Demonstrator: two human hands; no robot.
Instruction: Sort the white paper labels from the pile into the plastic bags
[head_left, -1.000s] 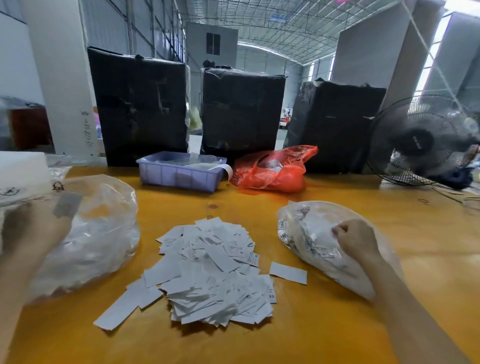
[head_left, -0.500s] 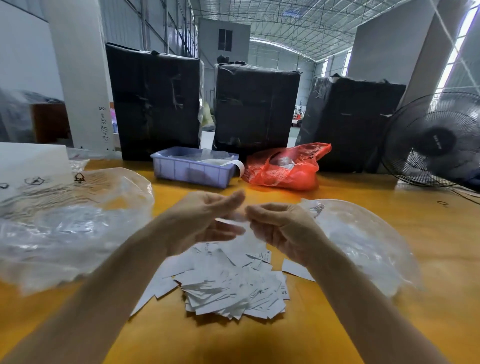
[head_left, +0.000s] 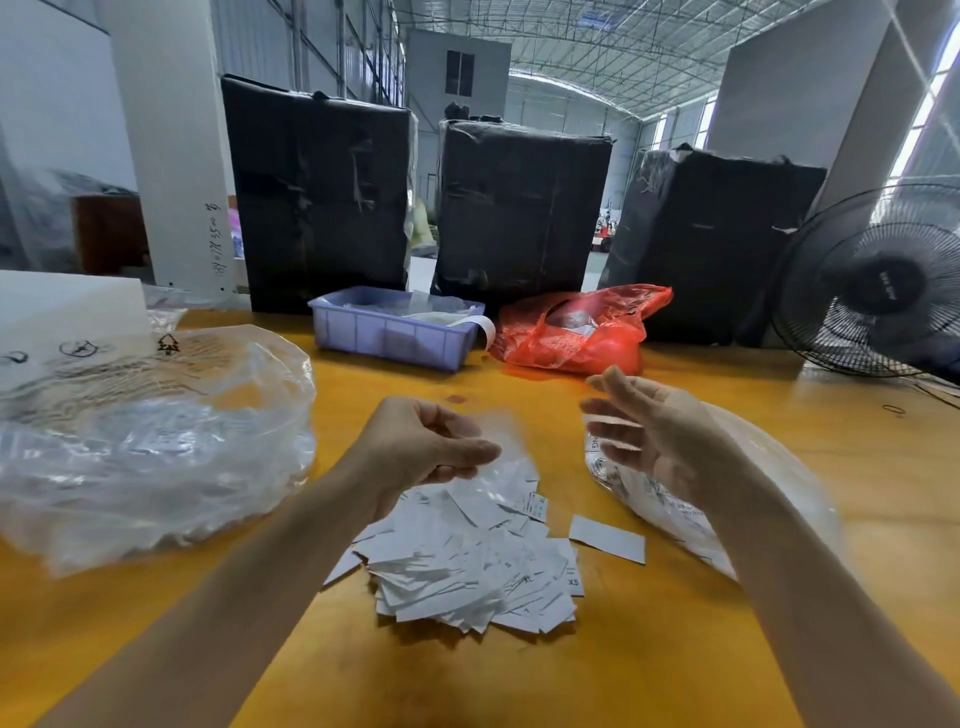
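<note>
A pile of white paper labels (head_left: 475, 566) lies on the yellow table in front of me, with one loose label (head_left: 607, 538) to its right. My left hand (head_left: 423, 447) hovers above the pile and pinches a small clear plastic bag (head_left: 501, 452), blurred by motion. My right hand (head_left: 649, 434) is held up beside it with fingers spread and nothing in them. A large clear plastic bag (head_left: 150, 436) lies at the left. Another clear bag holding labels (head_left: 748, 499) lies at the right, partly behind my right forearm.
At the back of the table stand a blue plastic tray (head_left: 395, 335), a red plastic bag (head_left: 582, 332) and three black-wrapped boxes (head_left: 519, 208). A black fan (head_left: 872, 280) stands at the right edge. A white block (head_left: 67, 312) sits at the far left.
My hands have parted: the right one let go and opened to the right, while the left keeps the small clear bag. A second ago each hand was at a big bag.
</note>
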